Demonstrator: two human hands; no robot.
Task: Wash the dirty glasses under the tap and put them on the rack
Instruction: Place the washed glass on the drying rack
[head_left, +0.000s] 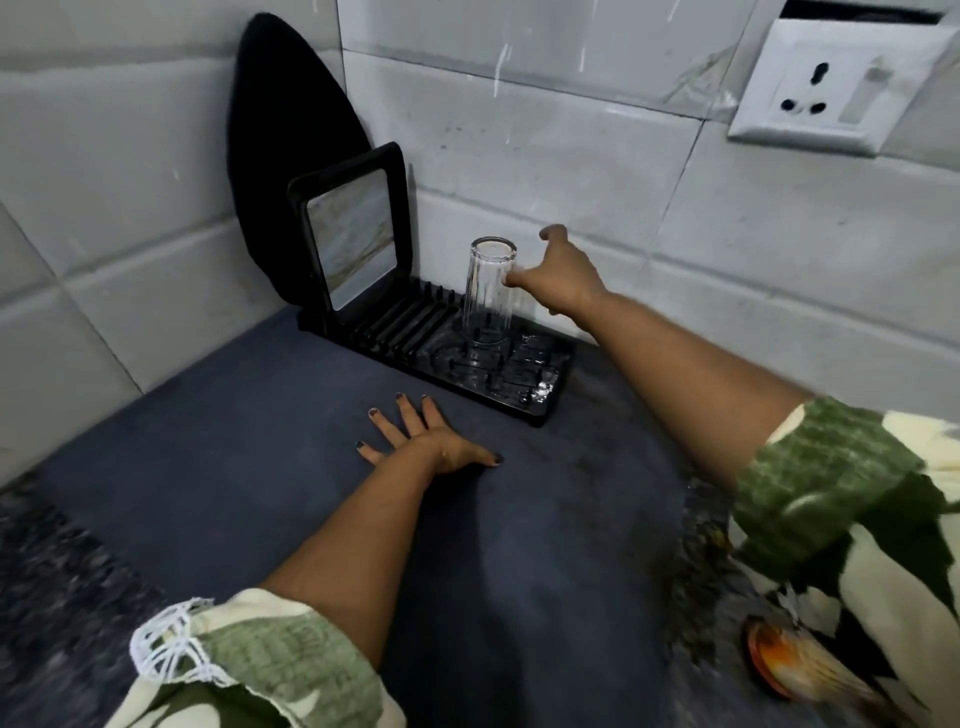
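I see the clear tall drinking glass (488, 291) standing upside down, long axis vertical, on the black slotted drying rack (540, 387) at the counter's back edge, my right hand (558, 275) loose-fingered just beside it holding nothing, my left hand (434, 441) flat on the grey counter (260, 441), farther off.

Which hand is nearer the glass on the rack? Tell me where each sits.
Right. The right hand is beside the upturned glass, fingertips at its side. The left hand lies flat on the counter, in front of the rack, well away.
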